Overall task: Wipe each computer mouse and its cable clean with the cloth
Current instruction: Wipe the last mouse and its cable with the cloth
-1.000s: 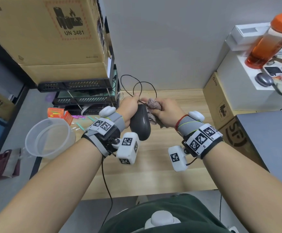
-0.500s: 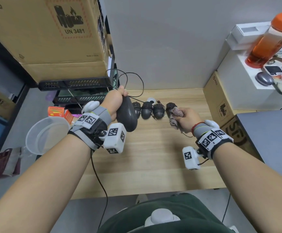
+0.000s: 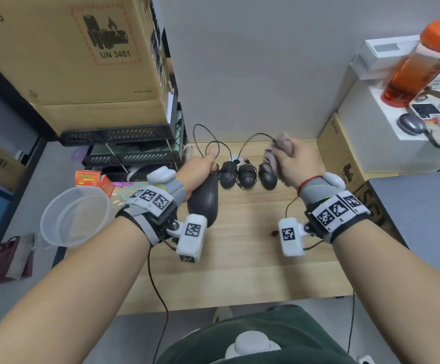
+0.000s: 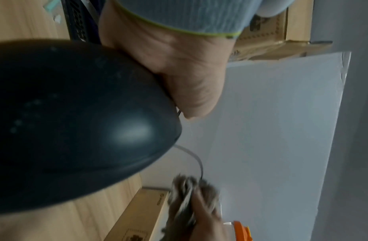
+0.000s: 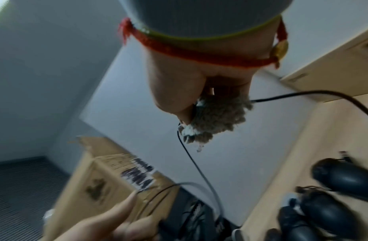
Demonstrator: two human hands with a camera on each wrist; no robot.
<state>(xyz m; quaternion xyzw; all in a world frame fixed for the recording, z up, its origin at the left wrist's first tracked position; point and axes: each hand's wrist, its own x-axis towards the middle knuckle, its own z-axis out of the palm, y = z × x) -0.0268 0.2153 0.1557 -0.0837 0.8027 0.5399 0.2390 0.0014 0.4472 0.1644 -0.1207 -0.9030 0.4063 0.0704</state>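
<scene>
The tabletop (image 3: 239,271) is pale wood and sits against a plain gray wall (image 3: 253,61). On the left a big brown cardboard box (image 3: 69,53) rests on a black rack, and a clear plastic tub (image 3: 75,216) sits near the edge. On the right, an orange bottle (image 3: 418,61) stands on a white box.

Three black mice (image 3: 247,176) lie side by side at the back of the tabletop, with their cords bundled up.

The left hand (image 3: 200,170) is closed around a fourth black mouse (image 3: 204,199) — smooth, dark and a bit shiny — held up above the wood. Its thin black cable (image 3: 255,136) loops up and across to the right hand (image 3: 296,164). That hand is squeezed shut on a fuzzy gray-brown cloth (image 3: 279,151), and the cloth is wrapped around the cable — the cord comes out both sides of it.
</scene>
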